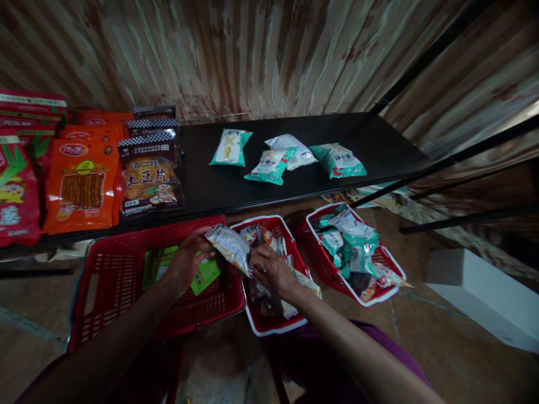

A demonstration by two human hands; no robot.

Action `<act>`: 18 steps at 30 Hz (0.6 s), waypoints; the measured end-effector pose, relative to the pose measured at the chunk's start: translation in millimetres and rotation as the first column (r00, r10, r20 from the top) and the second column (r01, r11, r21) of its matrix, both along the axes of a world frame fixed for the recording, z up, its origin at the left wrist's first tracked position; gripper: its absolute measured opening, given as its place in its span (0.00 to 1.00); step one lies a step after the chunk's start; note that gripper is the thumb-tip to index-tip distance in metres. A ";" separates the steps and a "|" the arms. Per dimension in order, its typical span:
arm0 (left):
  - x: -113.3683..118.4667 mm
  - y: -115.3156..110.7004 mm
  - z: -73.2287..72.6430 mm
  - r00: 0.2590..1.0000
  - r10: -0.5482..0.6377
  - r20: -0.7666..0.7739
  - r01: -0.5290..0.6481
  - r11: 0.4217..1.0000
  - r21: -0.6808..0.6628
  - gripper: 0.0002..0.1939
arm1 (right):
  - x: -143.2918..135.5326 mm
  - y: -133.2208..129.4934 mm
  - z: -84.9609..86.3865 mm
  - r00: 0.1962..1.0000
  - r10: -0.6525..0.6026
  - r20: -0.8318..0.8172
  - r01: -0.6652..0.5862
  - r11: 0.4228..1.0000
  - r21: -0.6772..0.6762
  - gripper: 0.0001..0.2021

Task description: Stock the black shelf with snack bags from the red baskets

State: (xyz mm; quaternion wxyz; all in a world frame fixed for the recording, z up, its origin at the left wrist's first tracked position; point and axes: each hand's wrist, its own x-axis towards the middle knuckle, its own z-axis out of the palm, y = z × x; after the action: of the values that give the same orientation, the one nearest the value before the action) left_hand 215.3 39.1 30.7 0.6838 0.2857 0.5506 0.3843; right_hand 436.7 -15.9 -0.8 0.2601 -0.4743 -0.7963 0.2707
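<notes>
A white and yellowish snack bag (230, 247) with striped ends is held level above the baskets. My left hand (188, 262) is closed on its left end, over the large red basket (155, 233). On the bag's right end, my right hand (273, 270) is closed too, with its fingers partly hidden. Beneath it, a smaller red basket with a white rim (275, 331) holds several mixed snack bags. Flat green packets (206, 276) lie in the large basket, partly covered by my left hand.
On the black shelf (202, 168) lie several teal and white bags (269, 165). Brown potato-slice bags (151, 177), orange bags (82, 179) and red bags (17, 191) stand at left. Another filled basket (398, 269) and a white box (484, 297) sit at right. Black metal bars (463, 143) slant across.
</notes>
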 end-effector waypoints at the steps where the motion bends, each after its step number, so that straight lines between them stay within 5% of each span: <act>1: -0.1 -0.3 -0.8 1.000 -0.026 0.008 0.025 0.999 0.028 0.15 | 0.7 0.5 -0.4 1.000 0.000 -0.013 0.000 1.000 -0.015 0.10; 6: 1.5 -2.2 -10.0 0.990 -0.046 -0.135 0.061 0.992 0.112 0.11 | 2.7 0.9 -2.3 0.997 0.013 -0.082 -0.020 0.996 -0.087 0.10; 10: 3.3 -4.9 -20.9 0.995 0.009 -0.098 0.003 0.993 0.115 0.10 | 1.7 -0.8 2.0 0.996 0.043 -0.072 -0.048 0.996 -0.073 0.09; 18: -0.1 -2.0 -20.3 0.963 0.080 0.256 -0.037 0.985 -0.168 0.09 | -7.2 -8.6 5.6 0.984 0.092 0.150 -0.093 0.996 0.004 0.08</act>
State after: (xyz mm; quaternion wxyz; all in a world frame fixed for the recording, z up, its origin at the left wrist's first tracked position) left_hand 215.2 37.0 10.4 0.7597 0.1596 0.4929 0.3929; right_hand 429.5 -24.5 4.9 0.1895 -0.4544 -0.8361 0.2420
